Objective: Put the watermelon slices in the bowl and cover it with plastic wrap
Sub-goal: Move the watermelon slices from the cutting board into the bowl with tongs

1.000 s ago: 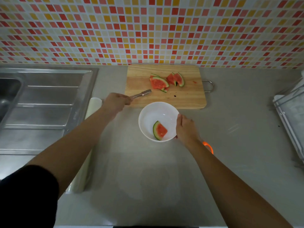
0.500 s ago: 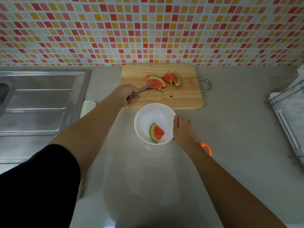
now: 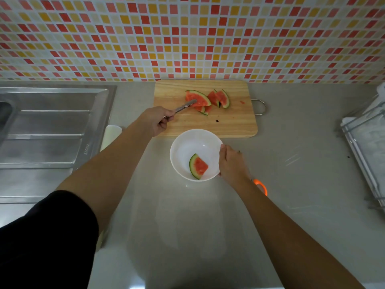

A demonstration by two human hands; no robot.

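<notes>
Head view: left grip [image 3: 158, 122] clutches tongs [image 3: 183, 105] pointing up-right onto watermelon slices [image 3: 201, 99]; right grip [image 3: 231, 163] holds bowl [image 3: 187, 147].

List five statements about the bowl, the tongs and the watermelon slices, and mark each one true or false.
1. One watermelon slice lies in the bowl. True.
2. The left hand holds a knife. False: it grips tongs, their tips at the slices on the cutting board.
3. The right hand holds the bowl's rim. True.
4. Plastic wrap covers the bowl. False: the bowl is uncovered.
5. The cutting board lies in the sink. False: it lies on the counter, right of the sink.
</notes>
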